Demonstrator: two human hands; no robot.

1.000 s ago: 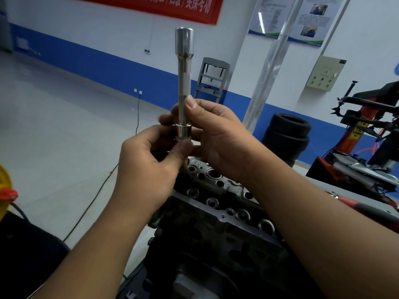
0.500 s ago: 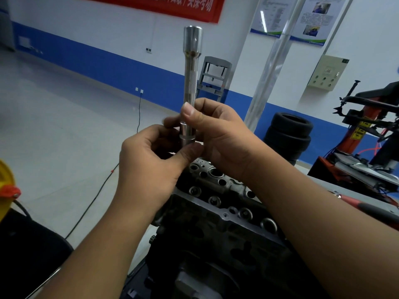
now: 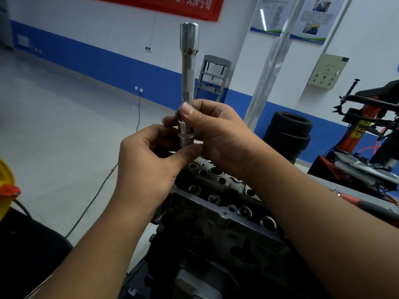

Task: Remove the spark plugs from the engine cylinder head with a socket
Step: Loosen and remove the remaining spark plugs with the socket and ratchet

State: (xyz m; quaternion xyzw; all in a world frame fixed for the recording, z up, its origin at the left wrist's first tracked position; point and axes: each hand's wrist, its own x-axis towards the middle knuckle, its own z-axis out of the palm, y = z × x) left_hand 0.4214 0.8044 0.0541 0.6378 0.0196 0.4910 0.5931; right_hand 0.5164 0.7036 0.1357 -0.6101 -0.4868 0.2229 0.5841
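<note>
A long chrome socket on an extension bar [image 3: 188,72] stands upright in the air above the engine cylinder head [image 3: 218,203]. My right hand [image 3: 218,137] pinches the lower shaft with thumb and fingers. Below it, my left hand [image 3: 151,160] holds the short chrome piece [image 3: 185,135] at the bar's bottom end, thumb pressed under it. The wide socket mouth points up. The dark cylinder head lies under both hands, with round valve and plug holes showing along its top. No spark plug is visible.
A red-handled tool [image 3: 367,203] lies on the grey bench at right. Stacked tyres [image 3: 289,134] and a red tyre machine [image 3: 367,117] stand behind. A yellow object [image 3: 5,186] is at the left edge, and a black cable [image 3: 101,186] runs across the floor.
Both hands and the socket bar stay almost still in the view; the fingers shift slightly on the bar's lower end. The camera tilted a little.
</note>
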